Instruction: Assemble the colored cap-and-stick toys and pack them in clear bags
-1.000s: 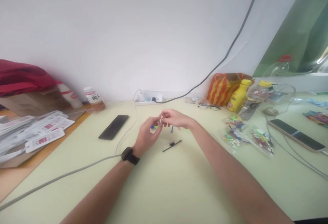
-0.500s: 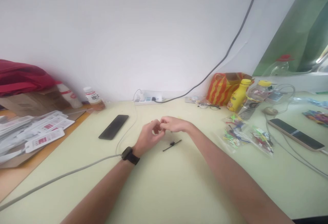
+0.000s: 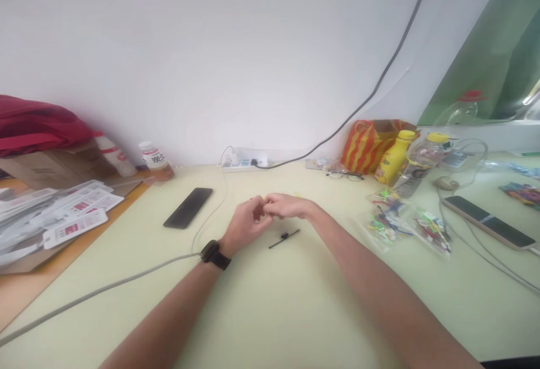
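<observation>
My left hand (image 3: 248,220) and my right hand (image 3: 286,206) meet over the middle of the pale green table. Their fingertips are pinched together around something very small, mostly hidden by the fingers, so its kind cannot be made out. A black watch (image 3: 216,255) is on my left wrist. Just in front of the hands, a thin black stick-like piece (image 3: 284,238) with a small dark lump at its middle lies on the tabletop, apart from both hands. A bit of yellow (image 3: 297,194) shows behind my right hand.
A black phone (image 3: 188,207) lies at left, near a grey cable (image 3: 101,291). Clear bags of small coloured plastic pieces (image 3: 386,217) are at right, before a yellow bottle (image 3: 394,158) and a striped bag (image 3: 366,147). Glasses (image 3: 345,175) and a power strip (image 3: 248,161) sit behind.
My hands stay together in nearly the same place, with only a slight shift of the fingers. The whole view has moved a little.
</observation>
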The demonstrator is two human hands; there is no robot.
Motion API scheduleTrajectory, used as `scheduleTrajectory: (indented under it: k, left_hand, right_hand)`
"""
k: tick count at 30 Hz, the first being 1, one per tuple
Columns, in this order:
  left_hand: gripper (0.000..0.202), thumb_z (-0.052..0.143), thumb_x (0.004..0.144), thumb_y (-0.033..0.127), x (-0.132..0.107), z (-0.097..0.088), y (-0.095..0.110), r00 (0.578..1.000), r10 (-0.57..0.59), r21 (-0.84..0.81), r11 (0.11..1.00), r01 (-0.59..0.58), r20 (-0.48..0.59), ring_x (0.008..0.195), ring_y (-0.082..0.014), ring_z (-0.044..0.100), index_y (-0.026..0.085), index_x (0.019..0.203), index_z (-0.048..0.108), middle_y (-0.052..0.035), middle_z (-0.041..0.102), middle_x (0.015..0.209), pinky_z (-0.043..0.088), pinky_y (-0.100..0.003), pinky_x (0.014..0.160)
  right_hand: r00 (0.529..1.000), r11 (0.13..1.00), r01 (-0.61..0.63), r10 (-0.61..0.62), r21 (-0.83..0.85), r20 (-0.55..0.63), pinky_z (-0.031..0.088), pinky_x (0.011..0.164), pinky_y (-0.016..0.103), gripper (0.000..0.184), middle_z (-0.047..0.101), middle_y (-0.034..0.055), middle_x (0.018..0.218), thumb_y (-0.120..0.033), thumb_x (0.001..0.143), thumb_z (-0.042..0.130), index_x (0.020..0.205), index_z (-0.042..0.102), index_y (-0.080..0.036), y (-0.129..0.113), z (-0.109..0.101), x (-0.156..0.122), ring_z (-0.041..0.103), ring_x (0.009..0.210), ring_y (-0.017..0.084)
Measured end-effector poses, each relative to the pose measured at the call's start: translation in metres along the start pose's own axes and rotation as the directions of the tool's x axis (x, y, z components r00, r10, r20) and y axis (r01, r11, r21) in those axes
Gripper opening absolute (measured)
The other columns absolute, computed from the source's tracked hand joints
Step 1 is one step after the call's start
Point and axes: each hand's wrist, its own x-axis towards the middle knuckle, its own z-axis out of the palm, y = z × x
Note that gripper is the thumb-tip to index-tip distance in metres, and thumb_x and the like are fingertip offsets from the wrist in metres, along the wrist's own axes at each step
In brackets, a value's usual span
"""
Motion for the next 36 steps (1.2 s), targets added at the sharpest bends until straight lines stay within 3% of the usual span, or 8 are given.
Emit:
scheduleTrajectory:
  k: [10, 17, 21, 25, 29, 33, 36]
  left_hand:
    - [0.007, 0.063, 0.084, 0.023, 0.001, -0.007, -0.01, 0.995, -0.003, 0.044, 0.999, 0.007, -0.1, 0.063, -0.013, 0.054, 0.02, 0.09, 0.06, 0.0022, 0.061, 0.069, 0.045, -0.026, 0.061]
    - [0.006, 0.063, 0.085, 0.026, 0.008, -0.021, 0.0, 1.0, 0.008, 0.094, 0.996, -0.006, -0.014, 0.065, -0.0133, 0.054, 0.02, 0.086, 0.061, 0.0011, 0.063, 0.073, 0.044, -0.026, 0.062]
    - [0.004, 0.062, 0.085, 0.024, 0.006, -0.025, 0.003, 1.0, 0.004, 0.097, 0.995, -0.005, 0.014, 0.063, -0.0128, 0.052, 0.02, 0.086, 0.061, 0.0018, 0.062, 0.072, 0.044, -0.026, 0.062]
    - [0.004, 0.062, 0.083, 0.022, -0.005, -0.026, -0.003, 0.999, -0.041, 0.053, 0.998, 0.041, -0.006, 0.062, -0.0122, 0.052, 0.02, 0.086, 0.06, 0.0026, 0.062, 0.072, 0.044, -0.025, 0.061]
    - [0.016, 0.065, 0.086, 0.03, -0.015, -0.031, -0.011, 0.988, -0.09, 0.039, 0.996, 0.086, 0.125, 0.062, -0.013, 0.056, 0.021, 0.075, 0.057, 0.0027, 0.062, 0.068, 0.045, -0.025, 0.06]
    - [0.01, 0.065, 0.086, 0.032, -0.018, -0.036, -0.019, 0.976, -0.075, 0.101, 0.993, 0.055, 0.205, 0.07, -0.0158, 0.062, 0.022, 0.081, 0.065, 0.001, 0.068, 0.075, 0.048, -0.028, 0.068]
    - [0.01, 0.065, 0.085, 0.032, -0.017, -0.04, -0.024, 0.98, -0.068, 0.191, 0.981, 0.032, 0.188, 0.076, -0.0186, 0.065, 0.025, 0.09, 0.07, -0.0006, 0.071, 0.083, 0.049, -0.03, 0.071]
  right_hand:
    - [0.994, 0.97, 0.102, -0.106, 0.22, 0.009, 0.044, 0.058, 0.022, 0.008, 0.057, -0.0032, 0.066, -0.019, 0.081, 0.061, 0.086, 0.055, -0.019, 0.004, -0.002, 0.002, 0.054, 0.062, 0.011]
    - [0.988, 0.954, 0.153, -0.154, 0.258, -0.018, 0.052, 0.066, 0.025, 0.009, 0.065, -0.0004, 0.07, -0.02, 0.079, 0.065, 0.083, 0.056, -0.019, 0.004, -0.002, 0.005, 0.064, 0.067, 0.014]
    - [0.991, 0.992, 0.106, -0.1, 0.062, -0.093, 0.044, 0.056, 0.02, 0.004, 0.061, -0.0027, 0.071, -0.024, 0.086, 0.056, 0.087, 0.055, -0.021, 0.001, 0.004, 0.007, 0.057, 0.062, 0.011]
    - [0.972, 0.981, -0.021, -0.024, -0.191, -0.232, 0.041, 0.052, 0.021, 0.019, 0.065, 0.0003, 0.088, -0.027, 0.093, 0.044, 0.105, 0.058, -0.022, 0.003, 0.006, 0.011, 0.057, 0.067, 0.013]
    - [0.953, 0.939, -0.098, -0.007, -0.331, -0.303, 0.043, 0.061, 0.025, 0.031, 0.066, 0.006, 0.101, -0.024, 0.086, 0.06, 0.116, 0.057, -0.02, 0.012, -0.001, 0.01, 0.061, 0.078, 0.017]
    - [0.944, 0.878, -0.124, -0.04, -0.463, -0.328, 0.042, 0.07, 0.028, 0.019, 0.065, 0.0102, 0.114, -0.02, 0.08, 0.07, 0.097, 0.063, -0.019, 0.009, -0.011, -0.001, 0.063, 0.089, 0.02]
    - [0.987, 0.856, -0.073, -0.011, -0.512, -0.16, 0.042, 0.063, 0.027, 0.022, 0.07, 0.0047, 0.097, -0.036, 0.075, 0.079, 0.082, 0.064, -0.021, -0.002, -0.015, -0.011, 0.063, 0.078, 0.019]
